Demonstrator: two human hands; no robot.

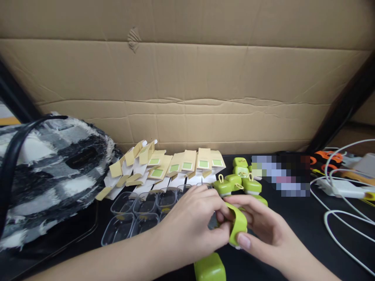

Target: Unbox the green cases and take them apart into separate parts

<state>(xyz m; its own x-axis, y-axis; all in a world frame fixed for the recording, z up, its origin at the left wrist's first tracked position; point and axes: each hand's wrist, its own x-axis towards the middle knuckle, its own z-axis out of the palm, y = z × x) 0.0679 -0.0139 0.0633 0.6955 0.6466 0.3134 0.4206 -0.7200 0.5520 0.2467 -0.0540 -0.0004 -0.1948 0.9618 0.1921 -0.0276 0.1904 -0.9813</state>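
Between my two hands is a small rounded green case (240,226) with a curved outer band and a whitish lower edge. My right hand (265,230) grips its right side, thumb in front and fingers behind. My left hand (197,222) is closed at its left side, with thumb and fingertips pinched against the inner edge; anything tiny between them is hidden. Below my hands sits another green case (210,267), cut off by the bottom of the picture. Several more green cases (224,187), some with yellowish loops, cluster just behind my hands.
Clear plastic trays (120,228) stand in rows left of my hands, partly covered by my left arm. Behind them lie opened cardboard boxes (158,171) with green labels. A checkered fluffy bag (55,168) is at left. White cables (331,214) and orange-handled tools (329,157) lie at right.
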